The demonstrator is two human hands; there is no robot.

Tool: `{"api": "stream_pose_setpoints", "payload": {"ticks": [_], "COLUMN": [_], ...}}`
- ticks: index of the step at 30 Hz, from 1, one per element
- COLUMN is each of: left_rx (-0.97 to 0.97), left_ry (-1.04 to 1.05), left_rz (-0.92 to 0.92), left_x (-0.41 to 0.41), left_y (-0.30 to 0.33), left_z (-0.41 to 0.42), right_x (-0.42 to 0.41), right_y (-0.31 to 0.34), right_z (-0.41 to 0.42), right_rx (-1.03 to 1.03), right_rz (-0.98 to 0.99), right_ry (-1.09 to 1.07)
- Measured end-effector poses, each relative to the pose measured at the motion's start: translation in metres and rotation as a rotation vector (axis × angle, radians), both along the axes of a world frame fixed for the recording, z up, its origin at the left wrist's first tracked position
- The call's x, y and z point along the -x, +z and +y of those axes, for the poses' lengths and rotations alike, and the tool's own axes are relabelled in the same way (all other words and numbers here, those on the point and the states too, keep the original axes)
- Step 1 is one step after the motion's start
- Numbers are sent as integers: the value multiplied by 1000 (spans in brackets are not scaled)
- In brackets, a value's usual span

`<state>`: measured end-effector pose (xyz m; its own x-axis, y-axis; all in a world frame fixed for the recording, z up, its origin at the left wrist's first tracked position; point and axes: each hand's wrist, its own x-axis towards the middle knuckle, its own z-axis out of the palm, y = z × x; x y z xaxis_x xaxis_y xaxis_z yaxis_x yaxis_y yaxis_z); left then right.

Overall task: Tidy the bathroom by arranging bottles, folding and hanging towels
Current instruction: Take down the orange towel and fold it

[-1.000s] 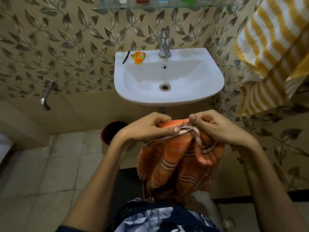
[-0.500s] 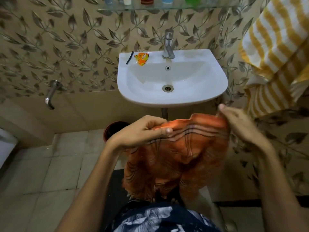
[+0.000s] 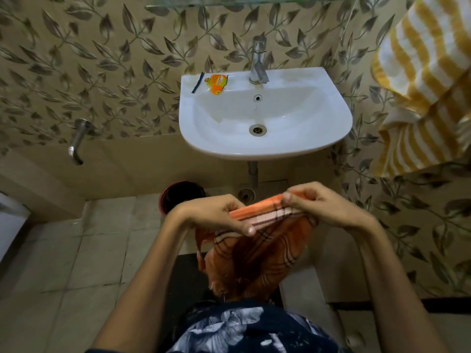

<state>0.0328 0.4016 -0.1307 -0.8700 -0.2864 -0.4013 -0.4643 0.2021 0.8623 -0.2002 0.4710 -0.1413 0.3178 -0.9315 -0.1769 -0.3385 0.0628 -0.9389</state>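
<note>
**Step in hand: folding the towel**

The left hand [image 3: 219,212] and right hand [image 3: 328,207] pinch the top edge of the orange striped cotton towel [image 3: 257,253], fingers closed on it, below the white ceramic washbasin [image 3: 339,123]. The held edge runs left-right; the rest hangs downward. Next move, probably: align corners, fold again.

Both forearms raised forward; left hand [image 3: 216,215] and right hand [image 3: 323,207] pinched closed, thumbs toward each other.
</note>
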Motion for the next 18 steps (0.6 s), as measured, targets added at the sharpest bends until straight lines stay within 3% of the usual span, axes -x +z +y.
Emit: {"api": "stream_pose_setpoints", "payload": {"ticks": [9, 12, 15, 18], "left_rx": [8, 193, 411, 385], "left_ry": [297, 329, 455, 540], "left_rz": [-4, -58, 30, 141], "left_x": [-51, -51, -34, -8], "left_y": [10, 14, 13, 10], "left_z": [-25, -27, -20, -5], "right_x": [54, 52, 29, -9], "right_y": [-11, -10, -2, 4], "right_z": [-17, -16, -14, -10], "right_rx": [183, 181, 227, 248], "right_rz": [36, 68, 173, 188], "right_ry": [-552, -510, -410, -201]}}
